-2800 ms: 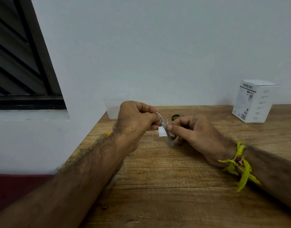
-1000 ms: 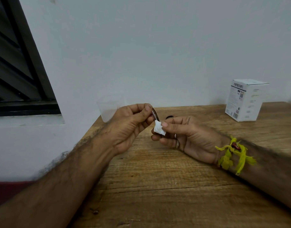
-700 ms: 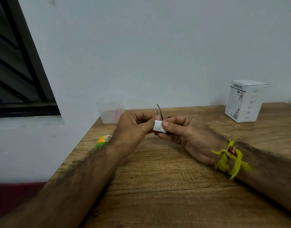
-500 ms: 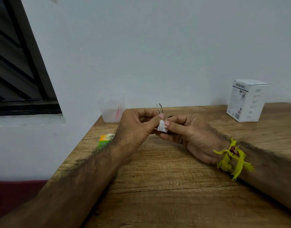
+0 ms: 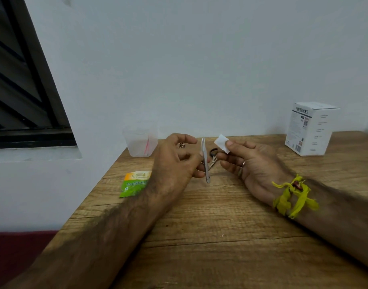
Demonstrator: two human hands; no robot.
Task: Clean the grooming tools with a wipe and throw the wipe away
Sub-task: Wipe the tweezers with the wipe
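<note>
Dim, even room light, soft picture

No glare anywhere; the white wall reads grey-blue. Faint, diffuse shadows lie under both forearms on the wooden table. Wide-angle bend tilts the window frame at left. Print on the white box is too soft to read well.

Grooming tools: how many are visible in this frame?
3: tweezers held in the left hand, scissors on the table behind them, a small metal tool behind the hand. Others may be hidden.
</note>
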